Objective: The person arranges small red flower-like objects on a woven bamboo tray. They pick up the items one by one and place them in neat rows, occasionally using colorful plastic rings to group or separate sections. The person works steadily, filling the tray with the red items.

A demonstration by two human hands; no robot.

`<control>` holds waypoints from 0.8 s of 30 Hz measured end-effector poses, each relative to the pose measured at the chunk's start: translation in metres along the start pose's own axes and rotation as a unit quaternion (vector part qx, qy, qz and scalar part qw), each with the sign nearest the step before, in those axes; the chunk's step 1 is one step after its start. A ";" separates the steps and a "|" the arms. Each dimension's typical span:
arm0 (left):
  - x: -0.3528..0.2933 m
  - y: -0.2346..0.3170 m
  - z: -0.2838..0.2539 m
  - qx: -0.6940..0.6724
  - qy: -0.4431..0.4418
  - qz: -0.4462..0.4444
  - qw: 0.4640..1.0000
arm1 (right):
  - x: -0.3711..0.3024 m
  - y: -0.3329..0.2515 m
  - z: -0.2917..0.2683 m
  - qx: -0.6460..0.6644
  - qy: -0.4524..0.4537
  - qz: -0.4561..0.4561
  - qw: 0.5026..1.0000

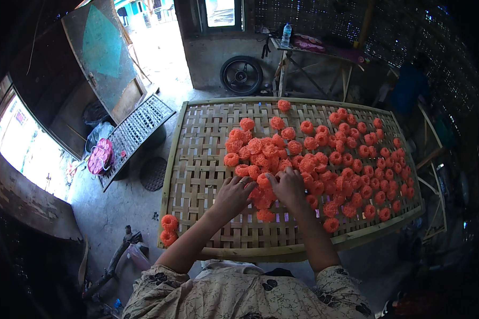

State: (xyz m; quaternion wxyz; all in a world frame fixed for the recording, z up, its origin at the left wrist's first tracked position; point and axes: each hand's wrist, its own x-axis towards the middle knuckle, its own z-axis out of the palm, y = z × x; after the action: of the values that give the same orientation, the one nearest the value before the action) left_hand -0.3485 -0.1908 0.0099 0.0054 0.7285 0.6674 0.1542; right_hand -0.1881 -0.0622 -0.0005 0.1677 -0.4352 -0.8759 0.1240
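Note:
Both my hands meet over a pile of orange crinkly ring-shaped crackers [261, 149] on a woven bamboo tray [197, 175]. My left hand [233, 192], with a ring on one finger, has its fingers curled against one orange ring-shaped cracker [264, 181] at the pile's near side. From the other side my right hand [288, 189] closes on the same cracker, its thumb against it and its fingertips among the heap. Towards the right of the tray the crackers lie more spread out, mostly singly.
A few more crackers [169, 229] sit at the tray's near left corner. At left, a slatted rack [138, 133] carries a pink bundle [100, 157]. A tyred wheel [241, 75] leans on the back wall beside a table with a water bottle [286, 35]. Another person [410, 87] is at the far right.

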 end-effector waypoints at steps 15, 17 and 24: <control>-0.023 -0.119 -0.040 -0.637 -0.081 -0.076 0.763 | -0.030 -0.031 0.003 0.581 0.069 0.183 0.790; -0.051 -0.141 -0.050 -0.651 -0.090 -0.088 0.748 | -0.042 -0.073 -0.007 0.665 0.046 0.217 0.713; -0.134 -0.207 -0.065 -0.452 -0.086 -0.091 0.883 | -0.071 -0.162 0.050 0.712 -0.029 0.235 0.661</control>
State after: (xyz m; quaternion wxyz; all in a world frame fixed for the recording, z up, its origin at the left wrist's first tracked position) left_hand -0.5724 -0.3121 -0.0013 0.4060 0.5930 0.5857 0.3748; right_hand -0.2849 -0.2182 -0.0005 0.3663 -0.3709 -0.3937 0.7571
